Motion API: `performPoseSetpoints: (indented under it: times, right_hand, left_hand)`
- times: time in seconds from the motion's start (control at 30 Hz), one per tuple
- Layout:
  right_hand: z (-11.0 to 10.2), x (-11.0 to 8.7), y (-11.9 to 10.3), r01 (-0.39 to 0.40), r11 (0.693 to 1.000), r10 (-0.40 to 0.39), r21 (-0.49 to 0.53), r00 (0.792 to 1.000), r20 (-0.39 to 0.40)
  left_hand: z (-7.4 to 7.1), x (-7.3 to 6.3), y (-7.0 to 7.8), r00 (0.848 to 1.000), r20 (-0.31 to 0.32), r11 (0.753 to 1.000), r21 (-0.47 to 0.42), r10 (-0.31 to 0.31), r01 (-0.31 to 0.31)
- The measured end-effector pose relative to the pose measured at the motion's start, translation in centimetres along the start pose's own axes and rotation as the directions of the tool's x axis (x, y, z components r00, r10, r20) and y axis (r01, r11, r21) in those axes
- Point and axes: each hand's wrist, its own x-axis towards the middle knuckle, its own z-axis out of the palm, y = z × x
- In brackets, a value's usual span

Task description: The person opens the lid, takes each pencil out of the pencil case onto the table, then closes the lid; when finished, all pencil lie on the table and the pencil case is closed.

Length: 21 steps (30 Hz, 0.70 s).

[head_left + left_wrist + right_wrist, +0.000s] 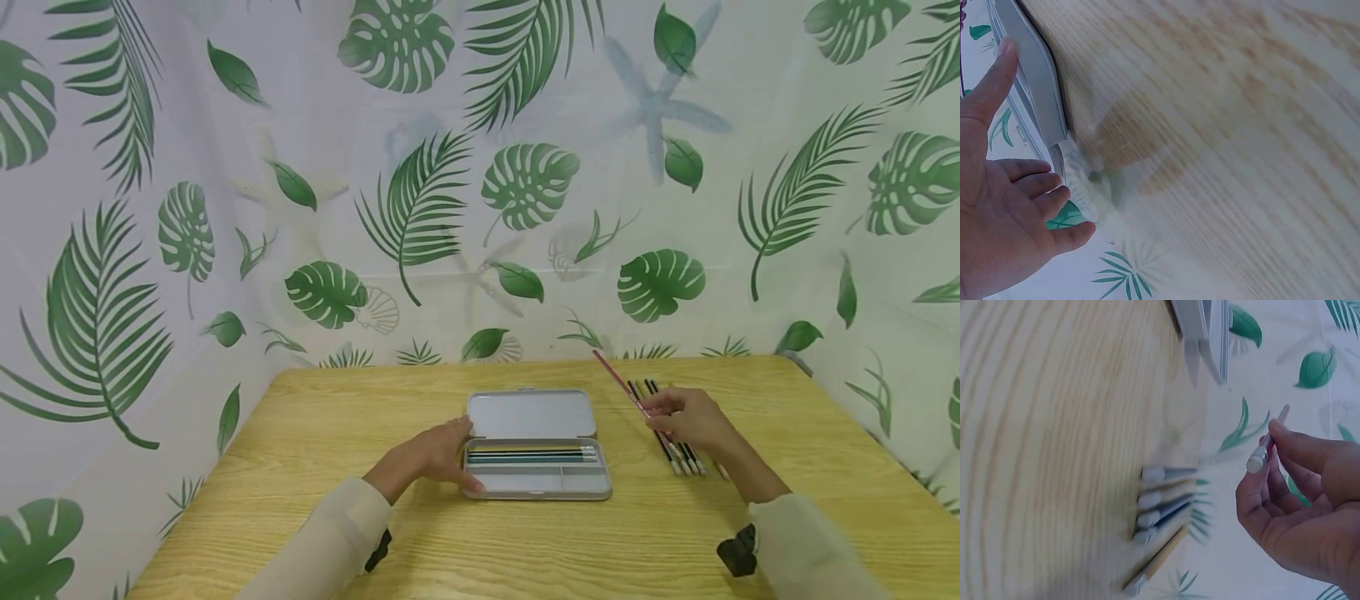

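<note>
An opened pale grey pencil case (537, 495) lies on the table, its lid (531, 414) folded back. Several pencils (525, 456) sit side by side in its rear compartment; the front compartments hold nothing visible. Against the case's left side rests my left hand (441, 452), thumb on the front corner, other fingers loosely extended in the left wrist view. My right hand (696, 419) pinches a pink-red pencil (615, 375) between thumb and fingers, its white eraser end facing the right wrist camera. Beneath that hand lie several loose pencils (681, 457), partly hidden by it.
The wood-grain table (525, 550) extends around the case. A white curtain (555, 250) with green leaf prints hangs along its back and sides. A dark wrist device (738, 552) shows at the right sleeve.
</note>
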Motion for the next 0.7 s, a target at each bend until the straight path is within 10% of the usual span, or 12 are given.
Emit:
performPoseSetpoints:
  times: [0.4, 0.7]
  right_hand:
    - [-3.5, -1.2, 4.7, -0.195, 0.981, 0.194, 0.003, 0.975, -0.11]
    - [-4.5, -1.6, 5.9, -0.276, 0.944, 0.251, -0.183, 0.957, -0.146]
  left_hand:
    - [-0.2, -0.2, 0.2, 1.0, 0.005, 1.0, 0.003, 0.004, -0.004]
    - [-0.2, -0.3, 0.2, 1.0, -0.003, 1.0, 0.004, 0.009, -0.009]
